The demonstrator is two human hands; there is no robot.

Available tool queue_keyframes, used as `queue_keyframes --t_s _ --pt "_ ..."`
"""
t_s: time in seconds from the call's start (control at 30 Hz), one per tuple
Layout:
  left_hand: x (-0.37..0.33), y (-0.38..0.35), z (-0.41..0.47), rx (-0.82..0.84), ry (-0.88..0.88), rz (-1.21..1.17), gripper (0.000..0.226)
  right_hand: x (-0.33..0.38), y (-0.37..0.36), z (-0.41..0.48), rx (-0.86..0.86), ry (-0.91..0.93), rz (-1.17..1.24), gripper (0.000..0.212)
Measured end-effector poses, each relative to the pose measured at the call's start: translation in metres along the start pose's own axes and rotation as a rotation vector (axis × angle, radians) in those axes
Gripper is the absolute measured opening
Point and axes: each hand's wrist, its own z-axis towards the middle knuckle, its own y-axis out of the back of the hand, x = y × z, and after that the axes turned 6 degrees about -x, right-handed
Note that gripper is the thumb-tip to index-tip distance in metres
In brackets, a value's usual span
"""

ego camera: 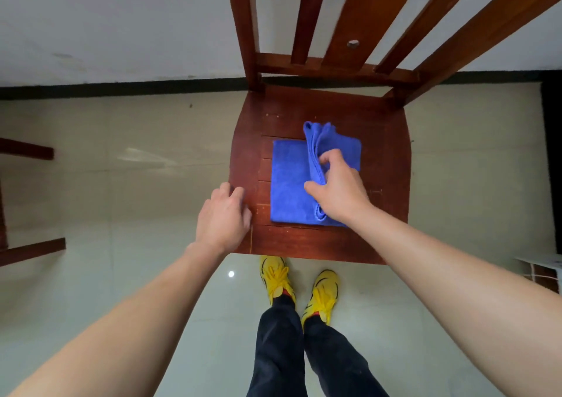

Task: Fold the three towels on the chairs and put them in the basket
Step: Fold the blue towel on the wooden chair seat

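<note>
A blue towel (289,180) lies partly folded on the seat of a brown wooden chair (395,159). My right hand (340,190) pinches the towel's right half, lifted into an upright bunched fold, between thumb and fingers. My left hand (223,217) hovers over the seat's front left corner, left of the towel, fingers loosely curled and holding nothing. No basket shows clearly in this view.
Parts of another wooden chair (30,244) stick in at the left edge. A white and brown object (544,272) sits at the right edge. My feet in yellow shoes (299,287) stand on the glossy tile floor just before the chair. A white wall rises behind the chair.
</note>
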Motion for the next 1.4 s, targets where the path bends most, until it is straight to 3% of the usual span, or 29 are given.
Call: queue_keyframes --t_s 0.2,0.57,0.77,0.83,0.93,1.0,1.07,1.17,1.27,1.33,1.4 --pt "0.039 0.000 -0.013 0.001 0.092 -0.068 0.026 0.029 -0.058 0.007 0.060 -0.044 -0.141 0.032" --pt "0.042 -0.002 0.002 0.000 0.121 -0.184 0.021 0.018 -0.071 0.003 -0.310 -0.164 0.033 0.028" --pt "0.003 0.000 0.051 0.041 0.327 -0.618 0.013 0.003 -0.081 0.007 0.062 -0.088 0.115 0.038" --pt "-0.010 -0.001 0.071 0.081 0.439 -0.817 0.016 -0.004 -0.071 0.009 -0.070 -0.104 0.234 0.026" --pt "-0.027 -0.007 0.097 0.089 0.517 -0.932 0.016 -0.035 -0.039 0.016 -0.339 -0.151 0.105 0.011" --pt "-0.032 -0.011 0.107 0.058 0.526 -0.912 0.033 -0.055 -0.022 0.015 -0.316 -0.240 -0.009 0.017" --pt "-0.038 -0.015 0.115 0.008 0.519 -0.895 0.041 -0.073 -0.017 0.011 -0.146 -0.317 -0.096 0.039" --pt "-0.039 -0.023 0.123 -0.022 0.538 -0.821 0.034 -0.089 -0.025 0.001 0.021 -0.361 -0.096 0.050" --pt "-0.043 -0.022 0.116 -0.072 0.535 -0.667 0.027 -0.096 -0.025 -0.004 -0.031 -0.382 -0.055 0.040" --pt "-0.052 -0.017 0.101 -0.181 0.391 -0.456 0.021 -0.093 -0.022 -0.007 -0.140 -0.288 -0.120 0.034" --pt "-0.066 -0.014 0.085 -0.216 0.204 -0.394 0.013 -0.085 -0.019 -0.001 -0.261 -0.159 -0.028 0.022"
